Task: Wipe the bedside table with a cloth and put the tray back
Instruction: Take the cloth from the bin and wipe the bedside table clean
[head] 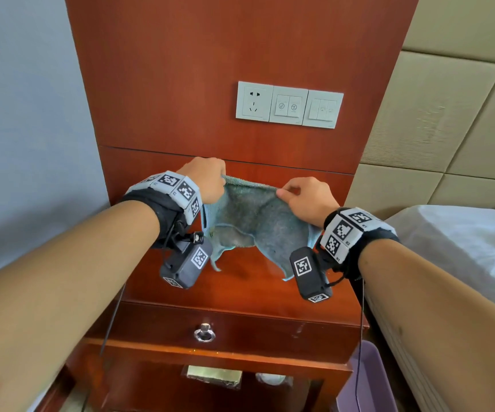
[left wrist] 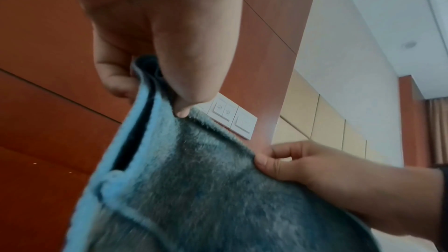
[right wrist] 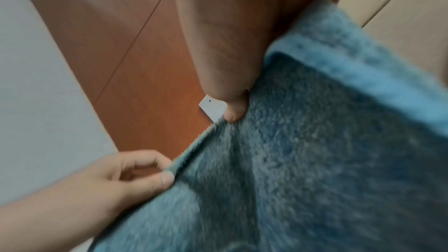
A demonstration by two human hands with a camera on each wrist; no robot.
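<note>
A blue-grey fluffy cloth [head: 249,218] hangs spread between both hands above the red-brown bedside table [head: 240,286]. My left hand [head: 207,179] pinches its upper left corner, thumb in front and fingers behind the cloth [left wrist: 206,179]. My right hand [head: 299,197] pinches the upper right edge between thumb and forefinger; the cloth [right wrist: 303,160] fills the right wrist view. The cloth's lower corners dangle just above the tabletop. No tray is in view.
A white socket and switch panel [head: 289,105] sits on the wooden wall panel behind. A bed [head: 463,248] stands right of the table, with a padded beige headboard [head: 448,129]. A drawer with a ring pull [head: 204,334] and an open shelf lie below. A purple bin [head: 371,382] stands at lower right.
</note>
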